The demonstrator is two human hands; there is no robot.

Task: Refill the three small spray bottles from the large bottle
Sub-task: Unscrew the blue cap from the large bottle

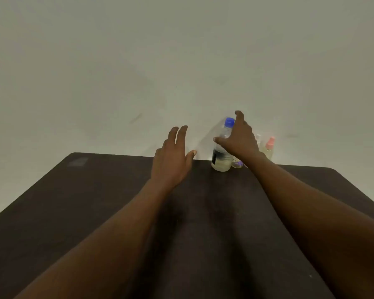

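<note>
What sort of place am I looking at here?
Probably a plain indoor room, nothing more certain: a dark table against a bare pale wall, with a large bottle and small spray bottles on it.

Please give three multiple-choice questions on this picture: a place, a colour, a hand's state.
1. Where on the table stands the large bottle? A) near edge B) far edge C) left corner
2. Its cap's colour? A) blue B) green C) black
3. The left hand is: A) open, empty B) gripping the cap C) a closed fist
Answers: 1 B, it stands close to the wall; 2 A, the cap shows blue; 3 A, straight fingers hold nothing.
</note>
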